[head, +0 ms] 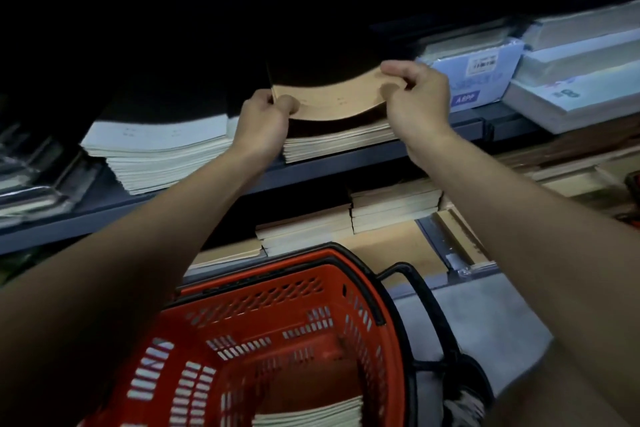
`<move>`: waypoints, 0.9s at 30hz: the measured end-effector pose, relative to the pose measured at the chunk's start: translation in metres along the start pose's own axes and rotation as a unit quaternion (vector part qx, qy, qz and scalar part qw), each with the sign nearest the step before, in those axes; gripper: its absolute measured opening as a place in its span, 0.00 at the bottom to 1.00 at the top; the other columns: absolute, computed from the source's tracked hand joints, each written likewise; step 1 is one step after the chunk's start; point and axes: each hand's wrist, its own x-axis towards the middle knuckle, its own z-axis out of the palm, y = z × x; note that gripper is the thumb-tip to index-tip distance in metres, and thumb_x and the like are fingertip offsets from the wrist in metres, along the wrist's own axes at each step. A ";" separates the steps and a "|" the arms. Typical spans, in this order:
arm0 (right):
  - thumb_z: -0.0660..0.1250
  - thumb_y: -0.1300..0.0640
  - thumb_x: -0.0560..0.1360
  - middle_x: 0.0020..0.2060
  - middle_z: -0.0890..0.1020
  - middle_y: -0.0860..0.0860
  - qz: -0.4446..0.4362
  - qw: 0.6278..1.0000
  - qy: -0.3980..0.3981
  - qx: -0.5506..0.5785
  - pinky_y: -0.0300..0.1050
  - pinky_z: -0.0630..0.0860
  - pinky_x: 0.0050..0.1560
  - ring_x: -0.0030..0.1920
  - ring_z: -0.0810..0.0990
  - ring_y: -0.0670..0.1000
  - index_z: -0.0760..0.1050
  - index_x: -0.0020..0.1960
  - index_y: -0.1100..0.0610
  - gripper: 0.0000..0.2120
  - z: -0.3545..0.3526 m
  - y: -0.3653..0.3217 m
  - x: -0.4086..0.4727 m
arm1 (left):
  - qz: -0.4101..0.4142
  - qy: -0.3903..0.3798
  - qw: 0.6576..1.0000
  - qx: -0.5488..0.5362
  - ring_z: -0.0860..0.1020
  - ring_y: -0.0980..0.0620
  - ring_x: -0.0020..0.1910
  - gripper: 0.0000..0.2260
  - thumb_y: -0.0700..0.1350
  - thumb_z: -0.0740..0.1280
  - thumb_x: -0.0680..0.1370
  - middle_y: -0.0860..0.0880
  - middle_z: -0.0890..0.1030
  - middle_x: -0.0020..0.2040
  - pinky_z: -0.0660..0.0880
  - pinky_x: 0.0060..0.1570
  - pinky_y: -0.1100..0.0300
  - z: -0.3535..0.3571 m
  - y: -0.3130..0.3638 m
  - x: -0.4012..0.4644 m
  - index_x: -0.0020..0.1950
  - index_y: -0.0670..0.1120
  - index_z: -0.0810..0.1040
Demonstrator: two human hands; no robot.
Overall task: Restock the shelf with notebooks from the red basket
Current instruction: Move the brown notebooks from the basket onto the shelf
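A thin tan notebook (332,99) sags between my two hands just above a stack of tan notebooks (343,140) on the dark shelf (194,192). My left hand (265,121) pinches its left edge and my right hand (417,97) pinches its right edge. The notebook's far part is lost in the shelf's shadow. Below, the red basket (273,329) stands on the floor with a stack of notebooks (311,414) at its bottom.
A taller stack of pale notebooks (156,149) lies left of the tan stack. Wrapped packs (481,78) sit at the right. More notebook stacks (349,218) fill the lower shelf. The basket's black handle (419,291) sticks out to the right.
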 end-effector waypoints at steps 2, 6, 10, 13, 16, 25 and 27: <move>0.68 0.59 0.78 0.59 0.82 0.41 -0.003 1.000 -0.005 -0.011 0.43 0.76 0.69 0.63 0.79 0.45 0.84 0.58 0.43 0.14 0.000 0.007 0.002 | 0.007 -0.007 0.999 0.036 0.79 0.51 0.55 0.15 0.54 0.65 0.78 0.46 0.80 0.60 0.73 0.50 0.63 0.001 -0.007 0.003 0.59 0.48 0.81; 0.68 0.53 0.78 0.60 0.81 0.45 -0.014 0.999 0.000 -0.049 0.44 0.75 0.69 0.62 0.78 0.45 0.83 0.59 0.42 0.12 0.000 0.025 0.004 | 0.001 -0.007 0.998 0.068 0.76 0.47 0.63 0.21 0.62 0.61 0.74 0.45 0.77 0.61 0.71 0.70 0.50 0.008 -0.024 0.004 0.58 0.52 0.82; 0.66 0.50 0.80 0.53 0.85 0.46 -0.056 0.990 -0.007 -0.132 0.51 0.76 0.67 0.63 0.79 0.53 0.84 0.61 0.48 0.13 -0.005 0.040 -0.002 | 0.031 -0.011 0.995 0.093 0.67 0.50 0.69 0.24 0.60 0.61 0.81 0.49 0.70 0.63 0.62 0.75 0.56 0.013 -0.036 0.003 0.73 0.48 0.75; 0.65 0.46 0.80 0.55 0.86 0.48 -0.106 0.978 -0.037 -0.176 0.54 0.76 0.66 0.62 0.79 0.57 0.85 0.62 0.52 0.17 -0.013 0.043 -0.006 | 0.041 -0.013 0.996 0.083 0.70 0.50 0.70 0.34 0.62 0.65 0.80 0.47 0.65 0.72 0.63 0.77 0.52 0.008 -0.041 -0.003 0.82 0.48 0.62; 0.67 0.41 0.80 0.62 0.83 0.52 -0.110 0.968 -0.079 -0.211 0.50 0.71 0.70 0.67 0.75 0.57 0.82 0.68 0.53 0.22 -0.017 0.042 -0.008 | 0.092 -0.039 0.990 0.104 0.70 0.52 0.73 0.37 0.67 0.70 0.74 0.49 0.70 0.75 0.65 0.76 0.52 0.004 -0.045 -0.009 0.79 0.52 0.69; 0.72 0.36 0.76 0.70 0.79 0.50 -0.142 0.944 -0.112 -0.276 0.48 0.68 0.70 0.71 0.70 0.55 0.76 0.74 0.52 0.33 -0.020 0.040 -0.016 | 0.134 -0.005 0.988 0.081 0.74 0.53 0.72 0.24 0.55 0.75 0.77 0.49 0.78 0.71 0.71 0.73 0.54 0.004 -0.048 -0.023 0.71 0.50 0.79; 0.72 0.36 0.76 0.69 0.79 0.51 -0.140 0.943 -0.107 -0.282 0.49 0.68 0.71 0.71 0.70 0.55 0.76 0.74 0.52 0.33 -0.019 0.038 -0.016 | 0.139 0.007 0.987 0.076 0.76 0.54 0.69 0.23 0.55 0.75 0.77 0.51 0.80 0.68 0.73 0.71 0.54 0.004 -0.048 -0.024 0.71 0.50 0.79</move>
